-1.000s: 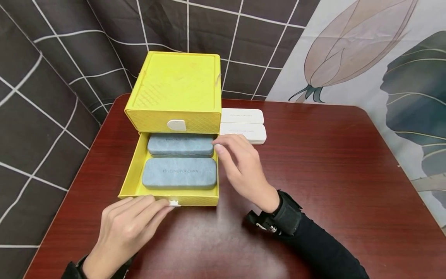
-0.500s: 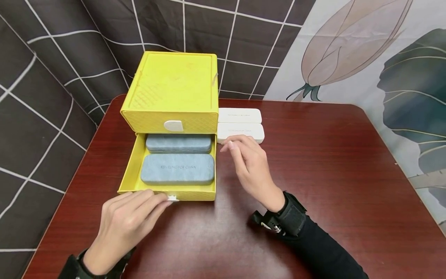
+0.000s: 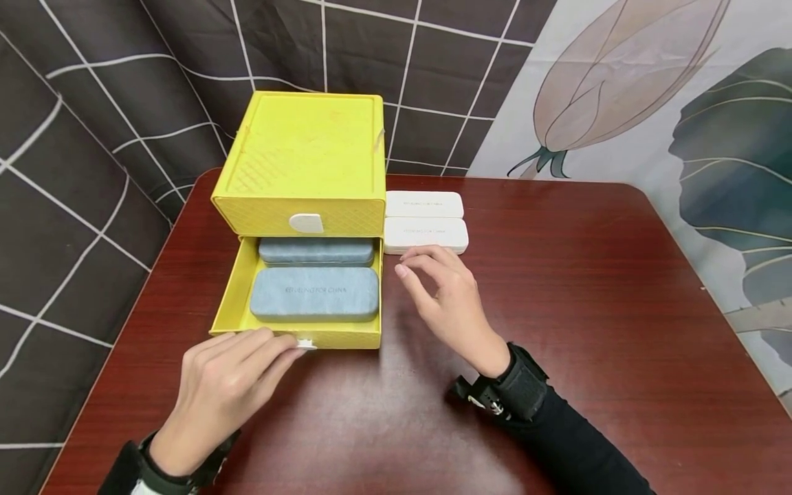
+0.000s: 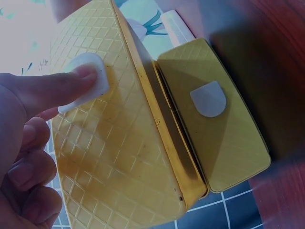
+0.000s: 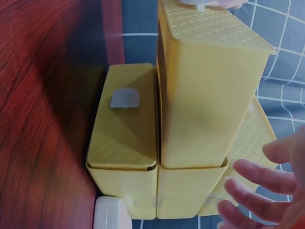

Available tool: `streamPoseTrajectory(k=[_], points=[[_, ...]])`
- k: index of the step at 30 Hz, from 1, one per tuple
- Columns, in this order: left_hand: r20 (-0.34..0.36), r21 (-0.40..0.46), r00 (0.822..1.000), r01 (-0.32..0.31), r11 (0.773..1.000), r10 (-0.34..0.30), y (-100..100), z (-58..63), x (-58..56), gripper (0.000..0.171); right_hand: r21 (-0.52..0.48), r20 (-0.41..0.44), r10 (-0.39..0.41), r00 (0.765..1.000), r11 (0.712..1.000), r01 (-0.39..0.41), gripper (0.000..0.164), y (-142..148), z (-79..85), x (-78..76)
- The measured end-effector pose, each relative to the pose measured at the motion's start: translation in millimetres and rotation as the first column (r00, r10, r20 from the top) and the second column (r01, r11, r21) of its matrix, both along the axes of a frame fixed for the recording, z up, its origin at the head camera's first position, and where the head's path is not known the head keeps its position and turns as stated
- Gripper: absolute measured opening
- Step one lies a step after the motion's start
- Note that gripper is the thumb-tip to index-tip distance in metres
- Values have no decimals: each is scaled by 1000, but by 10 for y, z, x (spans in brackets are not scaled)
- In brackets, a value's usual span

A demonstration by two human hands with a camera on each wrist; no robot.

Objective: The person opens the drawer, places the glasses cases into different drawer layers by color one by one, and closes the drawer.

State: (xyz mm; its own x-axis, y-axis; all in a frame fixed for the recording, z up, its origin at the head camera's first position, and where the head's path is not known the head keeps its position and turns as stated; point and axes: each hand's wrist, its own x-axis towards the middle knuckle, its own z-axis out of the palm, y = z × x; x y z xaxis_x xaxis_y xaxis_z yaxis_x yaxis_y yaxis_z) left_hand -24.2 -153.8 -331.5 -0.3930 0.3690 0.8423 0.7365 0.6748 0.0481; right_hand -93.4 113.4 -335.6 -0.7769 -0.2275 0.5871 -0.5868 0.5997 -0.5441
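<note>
A yellow drawer (image 3: 232, 302) is pulled partway out of a yellow drawer unit (image 3: 303, 148). Two blue cases lie in it, the front blue case (image 3: 314, 293) with printed lettering, the rear blue case (image 3: 315, 251) partly hidden under the tier above. My left hand (image 3: 225, 388) pinches the white tab (image 3: 306, 344) on the drawer's front; in the left wrist view the thumb lies flat on that white tab (image 4: 97, 81). To the drawer's right, my right hand (image 3: 445, 299) hovers with loosely bent fingers, holding nothing and apart from the drawer.
Two white cases (image 3: 425, 234) lie side by side on the dark red table (image 3: 575, 309), against the unit's right side. Another closed drawer (image 4: 214, 138) with its own white tab sits below the pulled-out one. Grid-patterned cloth (image 3: 346, 48) hangs behind.
The drawer has slid inward with my left hand on its tab, covering more of the rear blue case. My right hand has moved rightward, away from the drawer's side.
</note>
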Motion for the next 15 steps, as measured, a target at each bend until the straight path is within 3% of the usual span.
streamPoseTrajectory(k=[7, 15], points=[[21, -16, 1000, 1, 1000, -1, 26, 57, -32, 15, 131, 119, -17, 993, 991, 1, 24, 47, -49, 26], [26, -38, 1000, -7, 999, 8, 38, 101, -81, 21, 195, 166, -23, 986, 981, -10, 24, 76, -78, 33]])
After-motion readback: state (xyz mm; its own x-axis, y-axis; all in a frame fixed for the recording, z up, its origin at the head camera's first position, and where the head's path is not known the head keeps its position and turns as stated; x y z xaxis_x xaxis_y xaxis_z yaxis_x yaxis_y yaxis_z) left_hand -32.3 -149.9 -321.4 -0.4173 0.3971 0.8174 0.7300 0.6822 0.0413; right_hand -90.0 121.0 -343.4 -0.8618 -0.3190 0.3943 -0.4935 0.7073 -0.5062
